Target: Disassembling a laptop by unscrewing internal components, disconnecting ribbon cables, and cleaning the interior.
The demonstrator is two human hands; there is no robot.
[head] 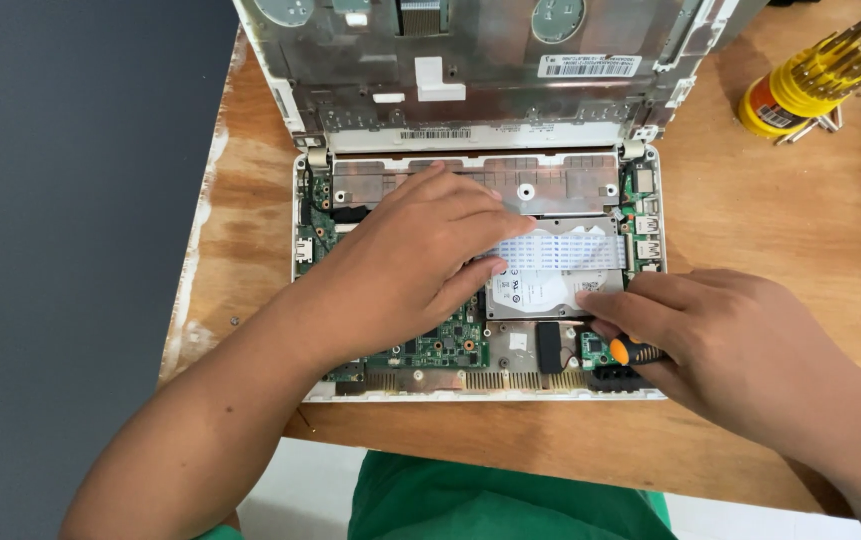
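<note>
a: wooden tabletop carries an opened white laptop base. silver hard drive sits mid-right in it; left hand lies flat, fingers extended, pinning the white ribbon cable.

b: right hand is closed round an orange-and-black screwdriver at the drive's lower right corner. best kept upright, cable clear. open room lies right; tabletop edge is near on the left.
</note>
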